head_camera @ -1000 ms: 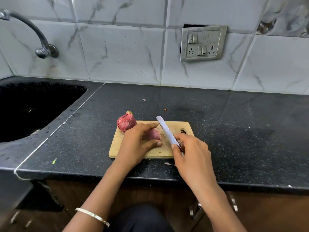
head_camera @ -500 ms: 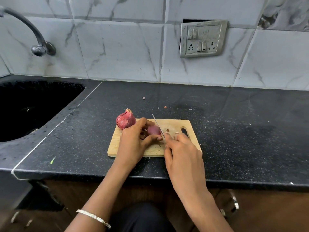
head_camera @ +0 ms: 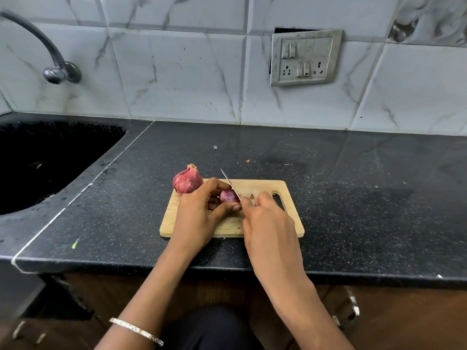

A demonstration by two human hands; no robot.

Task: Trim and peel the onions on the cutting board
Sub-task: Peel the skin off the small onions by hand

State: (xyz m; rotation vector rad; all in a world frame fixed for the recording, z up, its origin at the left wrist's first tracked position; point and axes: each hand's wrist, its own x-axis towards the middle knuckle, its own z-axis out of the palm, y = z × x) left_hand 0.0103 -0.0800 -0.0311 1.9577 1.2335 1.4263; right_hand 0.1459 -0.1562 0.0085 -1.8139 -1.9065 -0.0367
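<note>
Your left hand grips the small red onion on the wooden cutting board, thumb on the near side and fingers curled over the far side. Your right hand is closed round the handle of the knife; the handle itself is hidden. The blade runs from your right hand away and slightly left, its edge against the onion's right end. The onion's long axis appears to lie left to right, so the blade crosses it, which suits trimming that end. Your left thumb tip sits just beside the blade: judge this the main hazard. The larger unpeeled onion rests at the board's far left corner, touching your left hand's back, clear of the cut. Skin scraps lie on the board and dark surface. A sink lies well to the left
</note>
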